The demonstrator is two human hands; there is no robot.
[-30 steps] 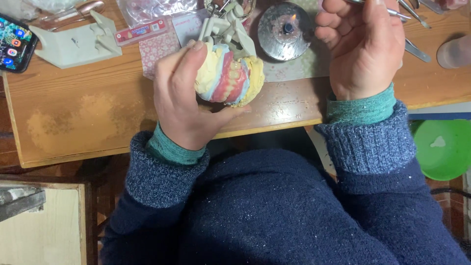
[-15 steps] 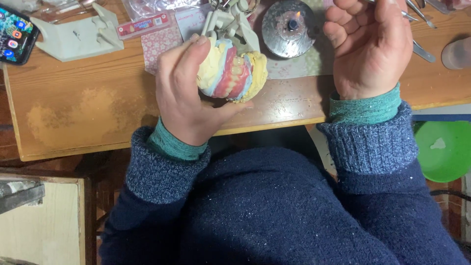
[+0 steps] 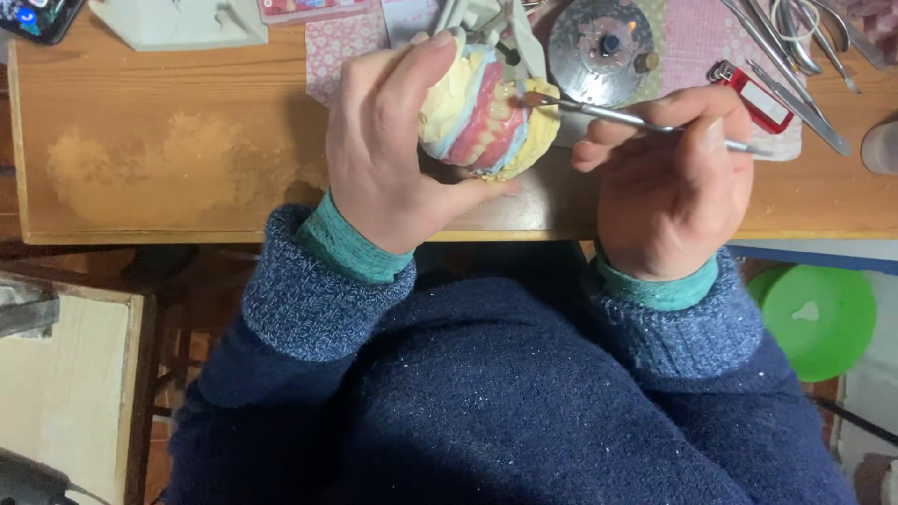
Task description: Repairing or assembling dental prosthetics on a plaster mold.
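A wooden table carries a round metal disc, a red tag, a bunch of metal tools at the top right and a pink patterned cloth. A phone and a white block lie at its far left edge. Below the table's right end sits a green lid, and a pale board lies at lower left.

Left hand cupped, fingers curled around the dental cast, thumb stretched beneath it. Right hand just right of the cast, knuckles up, fingers pinched on a thin metal instrument, tip touching the cast's teeth. Both wrists in teal cuffs.
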